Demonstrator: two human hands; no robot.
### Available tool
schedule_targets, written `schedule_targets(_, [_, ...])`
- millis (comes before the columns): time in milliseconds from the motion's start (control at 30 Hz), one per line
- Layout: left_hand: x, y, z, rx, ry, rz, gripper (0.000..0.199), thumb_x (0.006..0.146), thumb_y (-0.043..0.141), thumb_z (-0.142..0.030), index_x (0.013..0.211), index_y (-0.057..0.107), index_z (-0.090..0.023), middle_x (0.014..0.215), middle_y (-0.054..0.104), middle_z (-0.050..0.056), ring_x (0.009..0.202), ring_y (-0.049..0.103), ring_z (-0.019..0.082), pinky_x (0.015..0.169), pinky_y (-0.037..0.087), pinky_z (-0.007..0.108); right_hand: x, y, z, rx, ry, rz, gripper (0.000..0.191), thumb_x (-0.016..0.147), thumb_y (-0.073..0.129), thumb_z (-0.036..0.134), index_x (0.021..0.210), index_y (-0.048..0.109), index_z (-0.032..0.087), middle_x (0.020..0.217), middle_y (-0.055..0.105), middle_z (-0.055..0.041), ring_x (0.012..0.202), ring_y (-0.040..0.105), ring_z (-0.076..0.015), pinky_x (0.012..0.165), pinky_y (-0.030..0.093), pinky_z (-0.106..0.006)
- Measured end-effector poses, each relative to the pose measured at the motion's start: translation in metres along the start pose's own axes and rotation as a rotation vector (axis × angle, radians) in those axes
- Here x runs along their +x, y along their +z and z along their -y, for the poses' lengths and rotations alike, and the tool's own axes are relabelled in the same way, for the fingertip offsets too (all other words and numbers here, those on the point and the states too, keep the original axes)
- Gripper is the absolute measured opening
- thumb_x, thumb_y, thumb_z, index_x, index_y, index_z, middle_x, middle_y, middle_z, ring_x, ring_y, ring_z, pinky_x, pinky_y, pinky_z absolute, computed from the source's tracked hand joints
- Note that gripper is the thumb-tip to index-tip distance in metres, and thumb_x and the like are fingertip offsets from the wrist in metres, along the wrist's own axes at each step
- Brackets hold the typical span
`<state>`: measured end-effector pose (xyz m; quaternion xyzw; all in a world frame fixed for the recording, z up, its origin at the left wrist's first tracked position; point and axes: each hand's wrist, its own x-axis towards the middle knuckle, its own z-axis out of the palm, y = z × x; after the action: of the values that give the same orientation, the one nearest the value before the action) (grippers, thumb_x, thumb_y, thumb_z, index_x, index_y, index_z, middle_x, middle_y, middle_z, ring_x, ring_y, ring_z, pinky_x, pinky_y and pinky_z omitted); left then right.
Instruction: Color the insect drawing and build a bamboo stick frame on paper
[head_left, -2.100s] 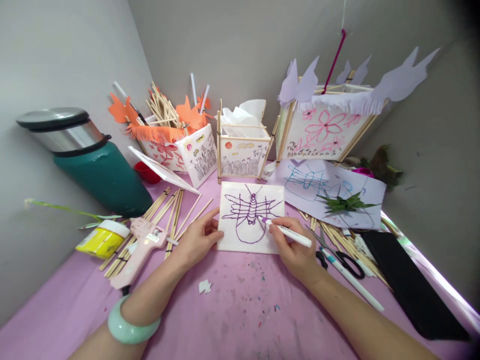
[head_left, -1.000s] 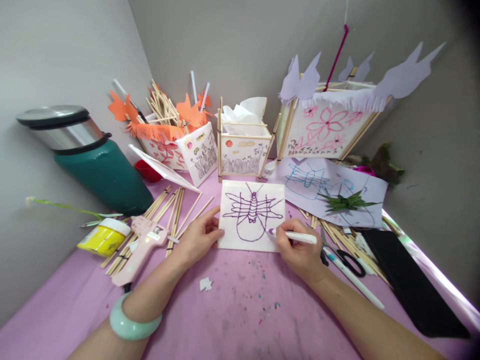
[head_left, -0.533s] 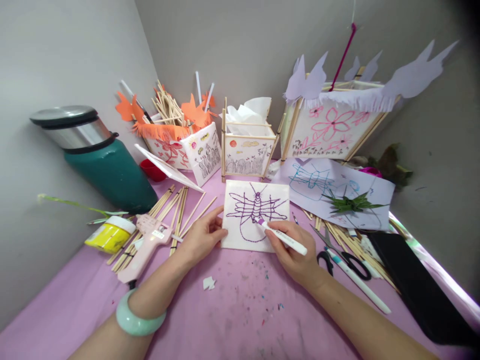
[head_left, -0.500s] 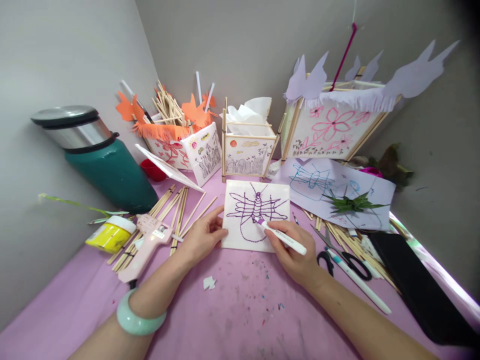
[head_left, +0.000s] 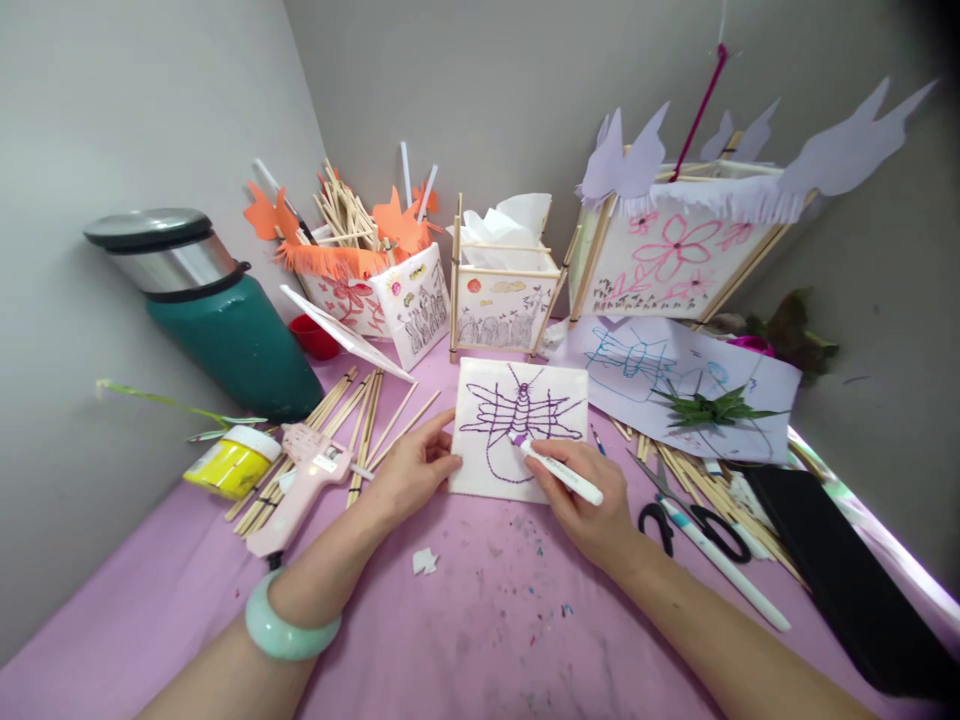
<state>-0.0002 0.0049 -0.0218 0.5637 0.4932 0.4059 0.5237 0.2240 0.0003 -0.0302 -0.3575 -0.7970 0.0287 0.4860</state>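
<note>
Bench [head_left: 480, 650]: pink cover, carries all of it. White square panel [head_left: 476, 474] lies nr ctr, btwn the two hands, w/ a purple insect drawing on it. R hand [head_left: 589, 500] is over the panel's lower R corner; L hand [head_left: 405, 475] is at its L edge, thumb & index apart, touching; can't tell if it grips or only braces. R hand is narrow, pinching a white marker [head_left: 566, 476] approx. midway. Marker's long axis slants from upper L (purple tip end, at the lower part of the drawing) to lower R (butt end, past the fingers). Tip end lies L of & beyond the R fingers; R hand is the nearer one to it. Nothing stands btwn tip end & drawing; R hand hides the corner.

Around, large to small: lilac-fringed box [head_left: 675, 265] at back R; teal bottle [head_left: 232, 335] tilted, far L; black flat case [head_left: 840, 570] far R; pale sheet [head_left: 757, 375] behind R hand, just beside panel's far R corner, w/ green leaf [head_left: 716, 408] on top; pink glue gun [head_left: 292, 505] L of L hand, nr the forearm; scissors [head_left: 703, 514] & capped pen [head_left: 739, 578] R of R hand, close by; yellow jar [head_left: 234, 462] L of gun; white scrap [head_left: 424, 561] in front of panel, btwn forearms.
</note>
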Motion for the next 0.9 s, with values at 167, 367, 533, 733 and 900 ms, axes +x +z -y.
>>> schedule_targets(167, [-0.0003,0.0001,0.0012,-0.007,0.002,0.002,0.061,0.072,0.059,-0.013,0.132,0.048,-0.025,0.075,0.054,-0.003,0.057,0.051,0.01,0.05,0.041,0.023,0.0002,0.0008,0.0035,0.018,-0.006,0.045,0.016,0.082,0.063,0.013,0.097,0.059,0.018,0.086,0.069,-0.0048,0.076,0.063,-0.0162,0.068,0.047,-0.03])
schedule_targets(367, [-0.0011,0.0001,0.0,0.005,-0.005,-0.005,0.062,0.071,0.059,-0.013,0.131,0.048,-0.025,0.076,0.055,-0.003,0.06,0.052,0.011,0.051,0.041,0.022,-0.0004,0.0051,0.0059,0.084,-0.012,0.095,0.017,0.082,0.063,0.014,0.098,0.06,0.018,0.087,0.07,-0.0048,0.075,0.063,-0.0156,0.067,0.047,-0.03])
schedule_targets(533, [0.0003,0.0003,-0.0013,-0.008,-0.005,-0.003,0.061,0.071,0.059,-0.014,0.131,0.048,-0.022,0.076,0.055,-0.002,0.059,0.052,0.011,0.051,0.041,0.023,-0.0032,0.008,0.0075,0.114,-0.035,0.125,0.017,0.082,0.063,0.014,0.099,0.06,0.018,0.087,0.07,-0.0048,0.076,0.064,-0.0158,0.067,0.047,-0.03])
schedule_targets(733, [0.0002,0.0018,-0.0041,-0.012,-0.019,-0.011,0.062,0.07,0.059,-0.014,0.131,0.048,-0.019,0.074,0.054,-0.003,0.057,0.051,0.01,0.049,0.041,0.023,-0.001,0.0026,0.0084,0.066,-0.036,0.011,0.02,0.08,0.063,0.011,0.098,0.059,0.018,0.085,0.069,-0.0049,0.073,0.063,-0.0156,0.066,0.047,-0.029])
schedule_targets(900, [0.0007,0.0018,-0.0029,-0.004,-0.019,-0.02,0.064,0.07,0.06,-0.016,0.133,0.046,-0.02,0.075,0.054,-0.003,0.057,0.051,0.01,0.05,0.042,0.023,0.0008,0.0002,0.0068,-0.02,0.034,-0.057,0.016,0.081,0.062,0.013,0.096,0.059,0.018,0.082,0.068,-0.0045,0.069,0.062,-0.0148,0.063,0.047,-0.028])
